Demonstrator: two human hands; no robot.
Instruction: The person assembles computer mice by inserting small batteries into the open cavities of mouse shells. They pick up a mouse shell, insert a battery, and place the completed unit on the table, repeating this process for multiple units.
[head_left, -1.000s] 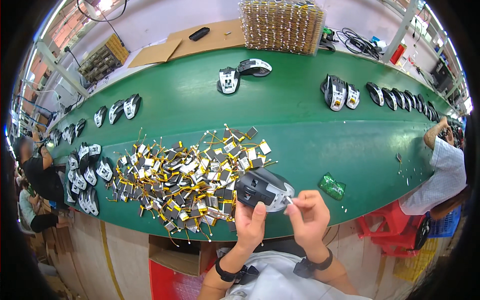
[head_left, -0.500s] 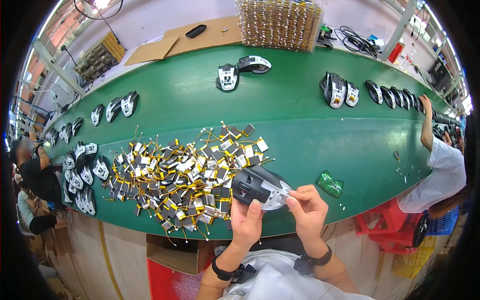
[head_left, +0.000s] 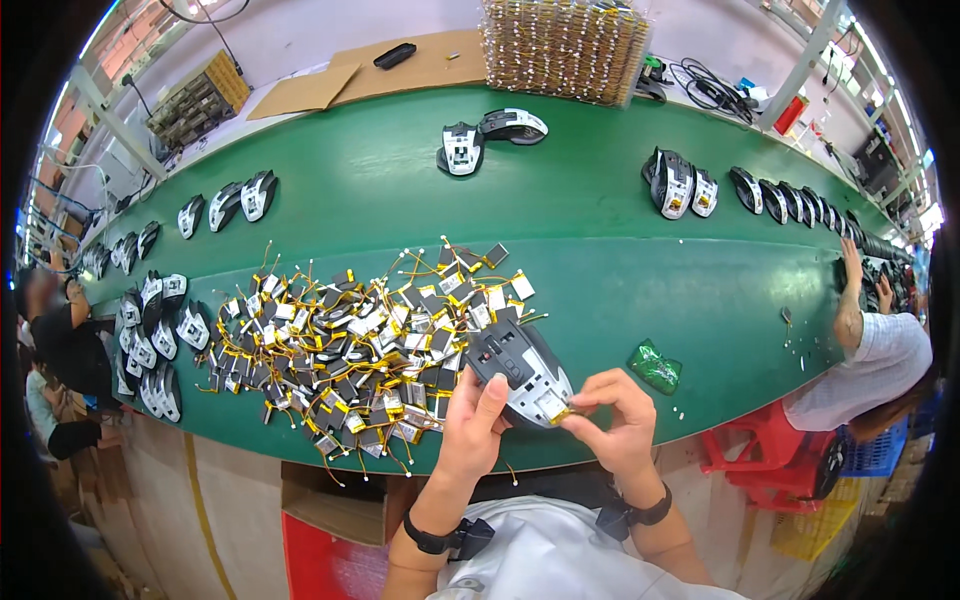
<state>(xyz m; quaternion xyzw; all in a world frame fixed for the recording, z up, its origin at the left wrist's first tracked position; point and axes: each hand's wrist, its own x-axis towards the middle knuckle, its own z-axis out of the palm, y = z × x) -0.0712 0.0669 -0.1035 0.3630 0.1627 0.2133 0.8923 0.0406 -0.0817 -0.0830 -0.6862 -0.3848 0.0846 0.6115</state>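
Note:
My left hand (head_left: 474, 424) is closed around the side of a black and white computer mouse (head_left: 516, 362), tilted with its white part toward me. My right hand (head_left: 622, 414) pinches a small silver battery (head_left: 551, 404) with a yellow end, at the recess in the mouse's near white end. Whether it lies fully inside the recess I cannot tell. Just left of the mouse spreads a large heap of loose batteries (head_left: 350, 345) with thin wires and white plugs. A crumpled green packet (head_left: 655, 367) lies to the right of my right hand.
Mice in a cluster (head_left: 150, 345) sit at the left, with more on the green bench (head_left: 560, 210) and a row (head_left: 790, 200) at far right. A clear box of wired batteries (head_left: 565, 50) stands at the back on cardboard (head_left: 430, 75). A person (head_left: 880, 350) works at the right.
The mouse has turned, its near end swinging down and toward me. The silver battery with its yellow end now shows plainly at the recess, by my right fingertips.

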